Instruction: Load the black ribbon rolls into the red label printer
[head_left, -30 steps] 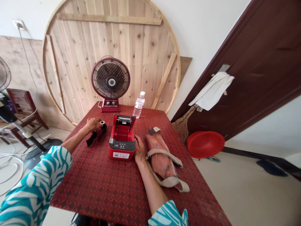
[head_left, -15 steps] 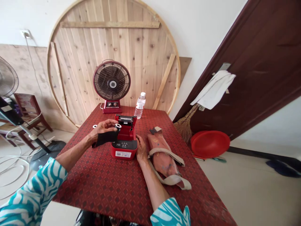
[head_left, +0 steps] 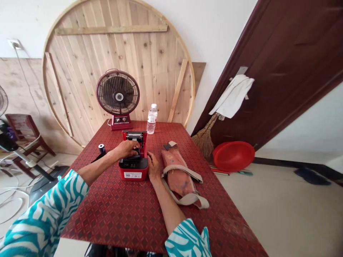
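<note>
A red and black label printer (head_left: 134, 174) stands on the table with its lid raised. Reaching in from the left, my left hand (head_left: 127, 149) is inside the printer's bay, its fingers closed on a black ribbon roll (head_left: 136, 156) that is mostly hidden by them. Against the printer's right side, my right hand (head_left: 153, 167) grips the casing, fingertips toward the back. A second roll (head_left: 101, 147), black with a white core, stands on the table left of the printer, partly behind my left forearm.
A worn reddish pouch (head_left: 178, 178) with pale straps lies right of my right hand. Behind the printer stand a water bottle (head_left: 152, 119) and a red fan (head_left: 118, 93). The table (head_left: 112, 210) has a patterned red cover. A red basin (head_left: 234, 157) is on the floor.
My left hand has moved the black ribbon roll from above the printer's left edge down into its bay. My right hand stays at the printer's side. The view has shifted slightly right.
</note>
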